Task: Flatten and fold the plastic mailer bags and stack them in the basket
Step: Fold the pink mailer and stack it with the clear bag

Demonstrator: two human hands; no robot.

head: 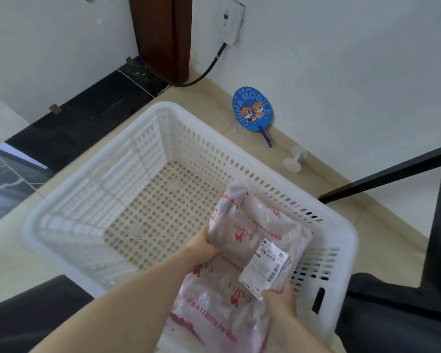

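Floor tiles are carrying a white basket [239, 159], its perforated bottom showing no bags yet. Over the basket's near right corner, a folded mailer bag [252, 240] is being held, a second one seemingly lying beneath it. Left hand [201, 247] is gripping the bag's left edge, right hand [280, 299] pinching its near edge. Stacking looks underway; next, probably, lowering it flat inside.
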